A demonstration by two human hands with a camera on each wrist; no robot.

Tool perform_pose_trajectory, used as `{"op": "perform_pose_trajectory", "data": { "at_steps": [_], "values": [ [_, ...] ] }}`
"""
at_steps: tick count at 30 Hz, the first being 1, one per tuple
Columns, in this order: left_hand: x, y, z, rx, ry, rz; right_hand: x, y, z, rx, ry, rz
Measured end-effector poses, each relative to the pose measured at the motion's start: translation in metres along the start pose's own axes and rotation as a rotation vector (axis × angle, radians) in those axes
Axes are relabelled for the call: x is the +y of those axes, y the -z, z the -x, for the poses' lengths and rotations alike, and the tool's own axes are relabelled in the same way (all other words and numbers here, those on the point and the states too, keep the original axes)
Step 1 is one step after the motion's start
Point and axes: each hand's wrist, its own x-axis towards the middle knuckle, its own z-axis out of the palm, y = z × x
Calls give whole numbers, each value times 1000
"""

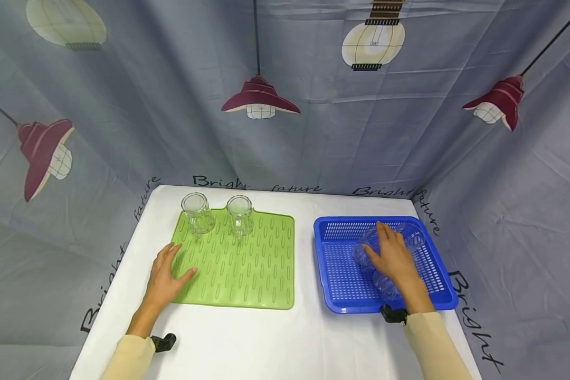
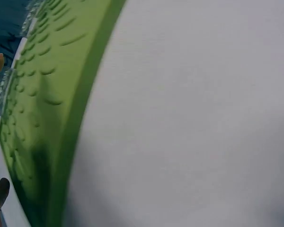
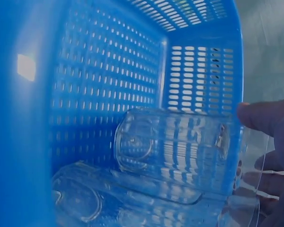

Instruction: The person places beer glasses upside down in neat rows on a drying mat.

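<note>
Two clear glasses stand side by side, a left glass (image 1: 198,214) and a right glass (image 1: 240,215), at the back of a green ridged mat (image 1: 247,264). My left hand (image 1: 163,279) hovers at the mat's left edge, fingers and thumb spread, holding nothing. Inside a blue perforated basket (image 1: 347,310), my right hand (image 1: 391,256) reaches over several clear glasses. In the right wrist view, its thumb and spread fingers are right at the open end of one glass (image 3: 175,137). Another glass (image 3: 128,198) lies beside it. The palm hides part of the glasses in the head view.
A white cloth covers the table (image 1: 237,343). Grey curtains (image 1: 304,148) printed with lamps and lettering hang behind it and along both sides. A small black camera mount sits on each wrist, one at the left sleeve (image 1: 128,356) and one at the right sleeve (image 1: 432,343).
</note>
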Motion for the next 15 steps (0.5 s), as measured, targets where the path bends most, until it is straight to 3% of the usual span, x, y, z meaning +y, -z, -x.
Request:
{"op": "perform_pose_trajectory", "data": {
  "at_steps": [8,15],
  "values": [
    [-6,-13,13,-107,-42,-122,11,-7,5,10,14,-65],
    [-7,-15,16,-135,-43,-160,13,-12,5,61,7,-77]
  ]
}}
